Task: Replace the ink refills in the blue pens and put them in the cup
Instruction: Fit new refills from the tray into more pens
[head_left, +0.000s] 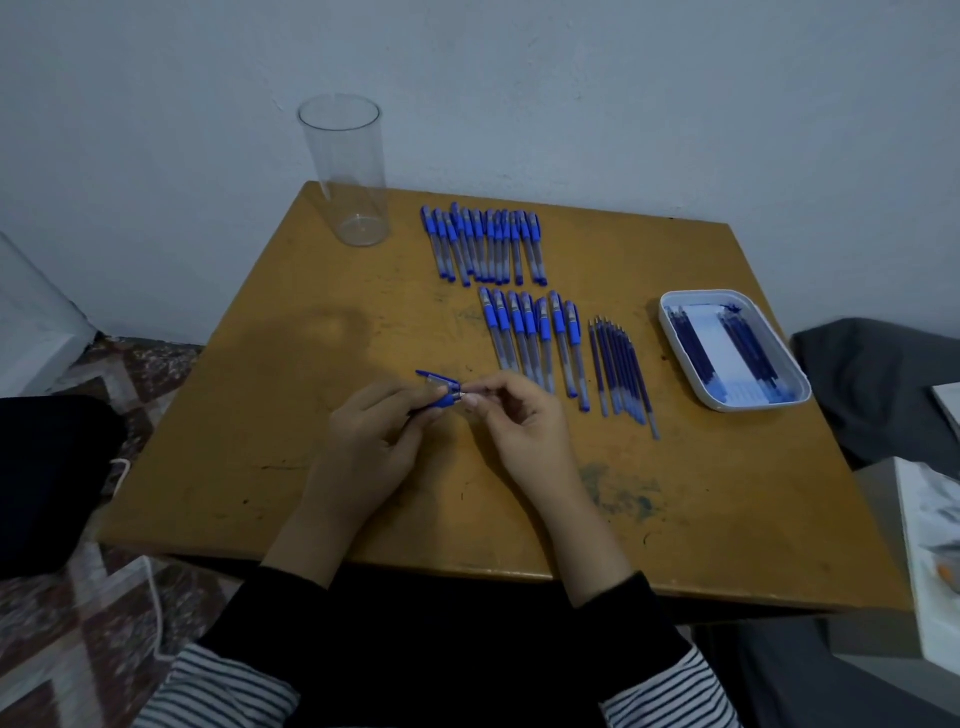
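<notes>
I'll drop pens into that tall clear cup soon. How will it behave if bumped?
The cup looks tall, narrow and empty, so probably light and tippy. It stands near the table corner, so a knock might send it off.

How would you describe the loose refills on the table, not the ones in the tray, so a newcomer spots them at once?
On the wooden table, find the white tray near the right edge. Between it and the nearer row of blue pens lie the loose refills. Unlike the pens, they are thin bare tubes without blue caps or grips.
</notes>
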